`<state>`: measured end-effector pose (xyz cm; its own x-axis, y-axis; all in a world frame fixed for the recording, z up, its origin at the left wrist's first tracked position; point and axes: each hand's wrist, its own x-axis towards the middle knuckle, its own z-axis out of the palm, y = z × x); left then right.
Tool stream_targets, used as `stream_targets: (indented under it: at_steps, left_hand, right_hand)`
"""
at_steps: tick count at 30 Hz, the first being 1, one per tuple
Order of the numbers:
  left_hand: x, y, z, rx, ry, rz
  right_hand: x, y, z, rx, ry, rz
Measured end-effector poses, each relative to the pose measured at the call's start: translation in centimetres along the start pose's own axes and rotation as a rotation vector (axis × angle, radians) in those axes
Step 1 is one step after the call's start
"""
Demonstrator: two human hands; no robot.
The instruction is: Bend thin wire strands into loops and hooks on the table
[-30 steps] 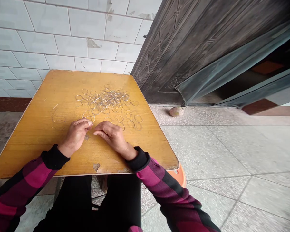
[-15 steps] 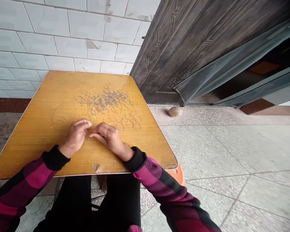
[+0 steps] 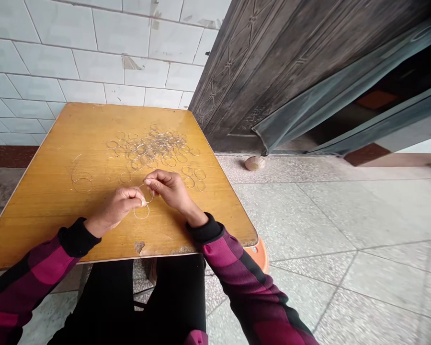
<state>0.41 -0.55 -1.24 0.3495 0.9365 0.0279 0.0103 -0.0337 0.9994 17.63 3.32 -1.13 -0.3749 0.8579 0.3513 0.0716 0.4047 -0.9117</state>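
Well, both hands are closed in a pinch just above the middle of the yellow wooden worktop (image 3: 50, 191). The left hand (image 3: 120, 206) has its fingertips curled on a thin wire ring (image 3: 141, 216), which hangs just below them and rests near the worktop's surface. The right hand (image 3: 167, 188) pinches wire between thumb and forefinger, close beside the left hand, and a fine strand runs from its fingertips toward a second small loop (image 3: 150, 196) between the two hands. The wire is so thin, and so partly hidden by the fingers, that it is hard to tell whether the hands share one piece or hold two linked pieces.

Just beyond the hands lies a heap of wire rings (image 3: 147, 149), tangled and overlapping at its centre, so single rings cannot be made out there. Separate rings (image 3: 200, 174) lie to its right, near the right hand, and a looser wire tangle (image 3: 82, 182) sits well apart to the left. The worktop's near edge has a chipped patch (image 3: 139, 247). Plum-and-black checked sleeves with black cuffs (image 3: 210, 229) cover both forearms. An orange stool (image 3: 259, 254) shows under the worktop's corner, partly hidden. Beyond are a white tiled wall (image 3: 82, 57) and a dark metal door (image 3: 258, 76).
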Motion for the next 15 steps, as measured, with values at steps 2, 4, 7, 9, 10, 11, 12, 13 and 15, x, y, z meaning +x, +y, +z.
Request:
stream_targets:
  at_steps: [2,4,7,9,10,11,12,13,15]
  left_hand:
    - [-0.1,-0.1,0.0,0.016,-0.020,-0.029]
    - [-0.1,-0.1,0.0,0.025,-0.043,-0.050]
    - [0.1,-0.1,0.1,0.023,-0.074,-0.072]
    - [0.2,-0.1,0.2,0.008,-0.080,-0.081]
    - [0.2,-0.2,0.2,-0.003,-0.081,-0.083]
    - [0.3,-0.2,0.3,-0.013,-0.082,-0.083]
    - [0.3,-0.3,0.3,-0.022,-0.083,-0.081]
    - [0.3,-0.3,0.3,-0.029,-0.079,-0.079]
    - [0.2,-0.3,0.3,-0.036,-0.058,-0.077]
  right_hand:
    - [0.0,-0.3,-0.1,-0.061,-0.039,-0.023]
    - [0.0,-0.6,-0.2,-0.112,-0.073,-0.043]
    - [0.0,-0.9,-0.1,-0.124,-0.090,-0.069]
    - [-0.1,-0.7,0.1,-0.108,-0.066,-0.074]
    - [-0.1,-0.6,0.3,-0.095,-0.045,-0.069]
    - [-0.1,-0.4,0.4,-0.075,-0.020,-0.060]
    - [-0.1,-0.2,0.5,-0.049,0.007,-0.048]
    - [0.0,0.0,0.7,-0.016,0.029,-0.032]
    - [0.1,0.3,0.7,0.069,0.051,0.010]
